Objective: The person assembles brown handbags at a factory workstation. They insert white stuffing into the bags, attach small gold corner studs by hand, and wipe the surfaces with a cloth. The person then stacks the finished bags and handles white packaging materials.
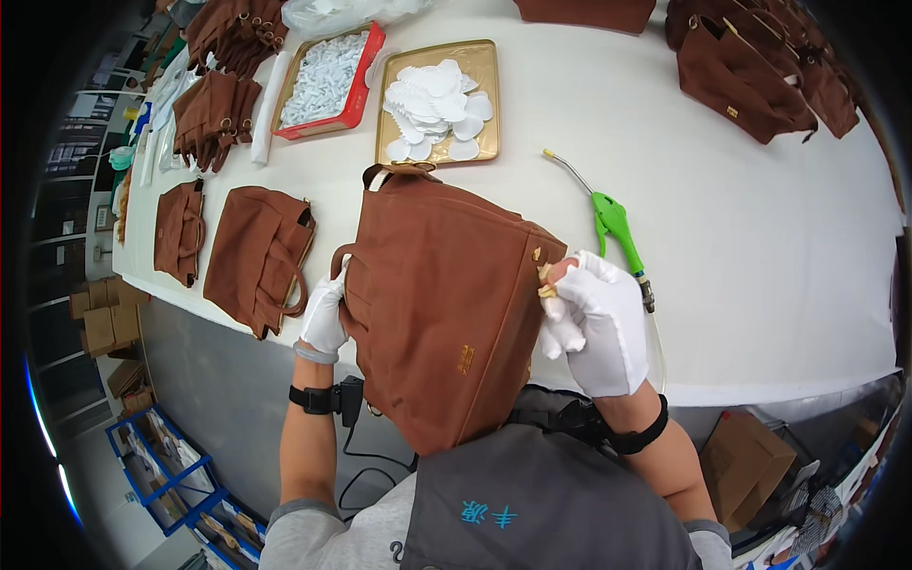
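A brown handbag (437, 304) is tilted on its side in front of me, its base edge facing right and its top with the handle facing left. My left hand (326, 315), in a white glove, is closed on the bag's left side near the handle; its fingers are partly hidden behind the bag. My right hand (600, 318), gloved with bare fingertips showing, pinches a small tan lump (547, 281) against the bag's base edge. A gold metal foot (536, 254) sits on that base just beyond the fingertips.
A green air gun (617, 228) with a hose lies right of the bag. Beyond stand a gold tray (492, 123) of white discs and a red tray (366, 85) of small white pieces. More brown bags lie left (256, 256) and far right (741, 81).
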A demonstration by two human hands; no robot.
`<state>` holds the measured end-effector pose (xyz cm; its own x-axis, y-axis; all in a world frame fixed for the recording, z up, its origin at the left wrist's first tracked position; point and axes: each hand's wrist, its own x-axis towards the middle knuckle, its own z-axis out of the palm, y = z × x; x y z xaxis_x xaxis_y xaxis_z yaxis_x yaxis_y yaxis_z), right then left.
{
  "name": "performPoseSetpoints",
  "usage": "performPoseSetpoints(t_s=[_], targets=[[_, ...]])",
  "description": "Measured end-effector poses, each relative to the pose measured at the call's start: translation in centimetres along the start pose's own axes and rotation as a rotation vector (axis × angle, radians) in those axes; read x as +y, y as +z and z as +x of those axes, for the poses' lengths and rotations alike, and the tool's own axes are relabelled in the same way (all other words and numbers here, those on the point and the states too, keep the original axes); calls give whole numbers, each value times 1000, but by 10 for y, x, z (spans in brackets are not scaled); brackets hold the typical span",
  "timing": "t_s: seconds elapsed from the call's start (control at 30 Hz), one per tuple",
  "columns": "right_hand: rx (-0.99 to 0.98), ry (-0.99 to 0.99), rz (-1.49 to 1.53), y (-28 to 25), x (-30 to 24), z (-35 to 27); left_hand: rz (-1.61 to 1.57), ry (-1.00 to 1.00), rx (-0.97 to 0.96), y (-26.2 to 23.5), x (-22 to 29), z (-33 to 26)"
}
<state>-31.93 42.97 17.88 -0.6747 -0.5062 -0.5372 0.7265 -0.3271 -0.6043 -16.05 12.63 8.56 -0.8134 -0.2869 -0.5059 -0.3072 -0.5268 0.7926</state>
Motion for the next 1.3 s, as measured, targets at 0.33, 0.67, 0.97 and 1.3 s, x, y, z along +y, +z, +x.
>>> performPoseSetpoints(t_s=[0.33,0.67,0.97,1.3], targets=[[-144,238,339,-7,6,11,105,40,-30,-8,-2,1],[-230,318,688,-10,18,19,39,20,6,-6,-3,2],[-301,322,720,-16,11,32,29,0,-17,-5,0,2],[212,-777,-800,-2,-2,20,36,5,-22,-15,-9,5]])
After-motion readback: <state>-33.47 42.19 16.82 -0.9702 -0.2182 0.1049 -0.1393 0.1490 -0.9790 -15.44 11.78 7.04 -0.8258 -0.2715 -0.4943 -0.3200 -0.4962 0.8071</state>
